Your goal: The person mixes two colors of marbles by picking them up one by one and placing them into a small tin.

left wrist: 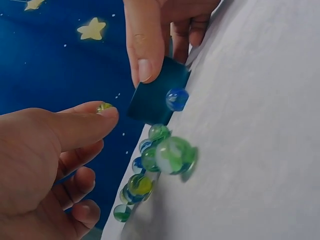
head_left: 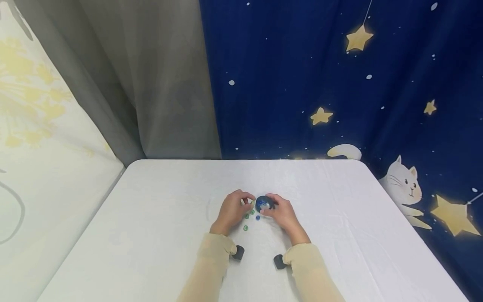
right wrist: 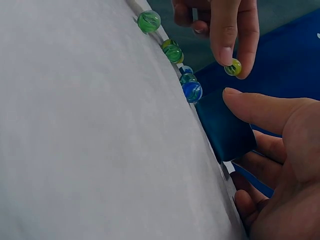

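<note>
My left hand pinches a yellow-green marble between thumb and fingertip, raised beside the rim of a small dark teal cup. Around that cup curl the thumb and fingers of my right hand, steadying it upright on the table. In the head view, blue marbles show inside the cup's mouth. A blue marble lies on the cloth just in front of the cup. Green marbles sit under and beside my left hand, with a yellow-green one among several others.
The white-covered table extends around both hands. A black wrist device sits at each cuff, left and right. Behind the table hang a grey curtain and a blue star-patterned curtain.
</note>
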`<state>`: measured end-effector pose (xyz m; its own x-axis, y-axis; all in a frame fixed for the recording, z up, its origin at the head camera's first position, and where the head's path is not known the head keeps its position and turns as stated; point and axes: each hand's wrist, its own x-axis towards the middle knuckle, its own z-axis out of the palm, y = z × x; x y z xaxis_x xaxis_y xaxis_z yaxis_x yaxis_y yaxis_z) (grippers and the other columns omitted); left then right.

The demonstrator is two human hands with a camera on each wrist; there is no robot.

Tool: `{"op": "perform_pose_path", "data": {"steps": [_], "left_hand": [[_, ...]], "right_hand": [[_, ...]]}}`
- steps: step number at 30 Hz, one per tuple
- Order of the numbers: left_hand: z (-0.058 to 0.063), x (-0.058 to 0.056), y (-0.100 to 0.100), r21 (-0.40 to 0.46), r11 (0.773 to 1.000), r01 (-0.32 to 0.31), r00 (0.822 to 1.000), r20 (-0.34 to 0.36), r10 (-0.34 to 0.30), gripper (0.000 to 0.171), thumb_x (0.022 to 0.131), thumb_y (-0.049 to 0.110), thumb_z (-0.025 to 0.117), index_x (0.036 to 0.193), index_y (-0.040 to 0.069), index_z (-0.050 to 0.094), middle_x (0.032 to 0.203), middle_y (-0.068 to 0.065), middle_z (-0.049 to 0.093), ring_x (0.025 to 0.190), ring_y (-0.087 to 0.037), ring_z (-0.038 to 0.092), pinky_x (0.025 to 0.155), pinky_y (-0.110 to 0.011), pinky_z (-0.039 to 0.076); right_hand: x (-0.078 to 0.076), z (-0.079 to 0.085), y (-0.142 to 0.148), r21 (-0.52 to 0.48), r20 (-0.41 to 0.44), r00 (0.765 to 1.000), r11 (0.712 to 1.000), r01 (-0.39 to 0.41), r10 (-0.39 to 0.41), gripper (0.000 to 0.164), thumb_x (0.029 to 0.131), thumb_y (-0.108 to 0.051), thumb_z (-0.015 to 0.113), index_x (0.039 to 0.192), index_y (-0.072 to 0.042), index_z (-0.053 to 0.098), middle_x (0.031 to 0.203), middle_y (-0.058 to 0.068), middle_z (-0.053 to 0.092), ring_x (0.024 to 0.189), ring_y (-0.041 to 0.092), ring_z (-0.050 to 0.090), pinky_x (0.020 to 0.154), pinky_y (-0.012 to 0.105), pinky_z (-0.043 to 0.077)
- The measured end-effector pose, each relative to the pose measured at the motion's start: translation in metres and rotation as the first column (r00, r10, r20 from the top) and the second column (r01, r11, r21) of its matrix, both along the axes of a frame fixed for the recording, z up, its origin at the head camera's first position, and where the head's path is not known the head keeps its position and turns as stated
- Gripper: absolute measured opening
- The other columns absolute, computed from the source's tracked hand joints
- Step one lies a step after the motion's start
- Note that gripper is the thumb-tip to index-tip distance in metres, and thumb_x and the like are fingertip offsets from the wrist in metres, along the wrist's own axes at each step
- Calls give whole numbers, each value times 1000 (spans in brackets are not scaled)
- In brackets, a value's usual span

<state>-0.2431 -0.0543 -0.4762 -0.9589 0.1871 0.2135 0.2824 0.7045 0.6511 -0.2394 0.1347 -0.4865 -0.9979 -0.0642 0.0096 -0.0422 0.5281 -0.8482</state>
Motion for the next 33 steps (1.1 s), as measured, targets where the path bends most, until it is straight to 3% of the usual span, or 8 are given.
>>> {"op": "perform_pose_path", "data": {"steps": [23,33], "left_hand": [[-5,0,16,-4,1000,-11,997,-80,11,21,84,14,76,104,22,75,78,11,53,67,-8,49,61,-25,42],[-7,0,16,-23,1000,-16,998,-61,15,23,84,15,77,106,22,75,78,11,53,66,-8,48,59,-25,41]], "right_hand": [[-3,-3,0,21,-16,1000,1000,-4,5,55,78,-14,82,128,-10,61,130,13,60,125,34,50,104,53,33],[-3,-3,0,26,-10,1000,1000,0,1,56,77,-15,82,129,-11,61,130,13,60,126,35,49,105,54,32]]}}
